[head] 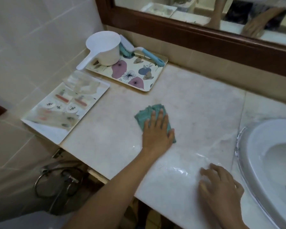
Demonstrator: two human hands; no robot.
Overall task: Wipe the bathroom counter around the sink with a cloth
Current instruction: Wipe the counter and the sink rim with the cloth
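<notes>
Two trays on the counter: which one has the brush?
The floral tray at the back; the brush lies on it beside a white scoop. The white tray holds small toiletries.

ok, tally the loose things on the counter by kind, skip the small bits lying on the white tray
Trays: 2 (floral tray, white tray)
Water dipper: 1, white, on the floral tray
Scrub brush: 1, blue handle, on the floral tray
Cloth: 1, teal, under the left hand
Total: 5

Sink [271, 131] partly beyond right edge.
</notes>
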